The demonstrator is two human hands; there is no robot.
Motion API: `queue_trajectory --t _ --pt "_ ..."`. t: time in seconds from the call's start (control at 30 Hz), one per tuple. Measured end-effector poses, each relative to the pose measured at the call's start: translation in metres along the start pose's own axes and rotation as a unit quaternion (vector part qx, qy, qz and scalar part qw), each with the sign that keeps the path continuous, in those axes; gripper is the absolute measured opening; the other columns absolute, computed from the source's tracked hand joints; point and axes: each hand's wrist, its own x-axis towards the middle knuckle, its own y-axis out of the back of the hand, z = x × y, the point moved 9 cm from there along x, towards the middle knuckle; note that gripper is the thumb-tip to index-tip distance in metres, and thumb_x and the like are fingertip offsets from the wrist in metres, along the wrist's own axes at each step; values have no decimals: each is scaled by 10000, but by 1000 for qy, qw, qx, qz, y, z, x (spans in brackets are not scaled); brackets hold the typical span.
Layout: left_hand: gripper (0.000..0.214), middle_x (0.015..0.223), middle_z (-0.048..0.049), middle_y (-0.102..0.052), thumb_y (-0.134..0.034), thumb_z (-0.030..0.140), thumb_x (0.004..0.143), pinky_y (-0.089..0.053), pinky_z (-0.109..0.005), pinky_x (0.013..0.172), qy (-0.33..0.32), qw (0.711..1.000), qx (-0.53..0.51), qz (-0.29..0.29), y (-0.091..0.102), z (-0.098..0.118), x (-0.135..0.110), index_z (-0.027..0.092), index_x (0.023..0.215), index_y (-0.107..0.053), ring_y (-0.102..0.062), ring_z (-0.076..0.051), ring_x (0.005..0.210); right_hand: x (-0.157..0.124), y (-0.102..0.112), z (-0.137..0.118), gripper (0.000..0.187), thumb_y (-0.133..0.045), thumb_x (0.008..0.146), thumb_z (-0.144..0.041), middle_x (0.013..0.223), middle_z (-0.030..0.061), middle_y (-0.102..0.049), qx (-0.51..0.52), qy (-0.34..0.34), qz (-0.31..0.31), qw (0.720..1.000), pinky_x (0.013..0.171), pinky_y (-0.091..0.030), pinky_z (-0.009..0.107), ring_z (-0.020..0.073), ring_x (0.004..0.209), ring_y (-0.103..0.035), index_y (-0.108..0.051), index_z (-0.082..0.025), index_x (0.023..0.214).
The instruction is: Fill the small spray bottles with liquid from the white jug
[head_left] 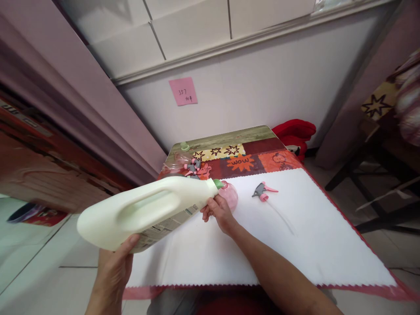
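My left hand (114,267) grips the bottom of a large cream-white jug (144,212) with a moulded handle, tipped on its side. The jug's green spout (218,184) rests against the mouth of a small clear pink bottle (229,195) that stands on the white cloth (295,245). My right hand (218,211) is closed around the lower side of the pink bottle, just under the jug's neck. A pink and grey spray head (263,191) with its long clear tube lies on the cloth to the right of the bottle.
A second clear spray bottle (182,165) lies on its side at the table's far left, near a small green cap (184,146). A patterned cloth (243,162) covers the far part of the table. A pink note (183,91) sticks on the wall; a dark chair (387,175) stands right.
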Motion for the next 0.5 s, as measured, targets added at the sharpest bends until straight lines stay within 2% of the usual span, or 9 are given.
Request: queue_trajectory --t 0.13,0.5 --pt "696 1293 -38 -701 -901 284 609 -428 -438 1142 -4 1000 -1 -7 -2 2 0 279 1267 -674 -556 -311 1324 0 0 1 523 -678 798 -681 701 19 -691 2 3 1 1000 473 -522 274 141 500 -637 -562 -180 898" --pt "726 1281 -47 -706 -907 308 598 -379 -461 1173 9 1000 2 1 -2 1 -2 278 1282 -661 -542 -320 1342 0 0 1 514 -668 815 -673 696 20 -685 -1 4 -4 1000 478 -521 273 138 502 -631 -560 -178 903"
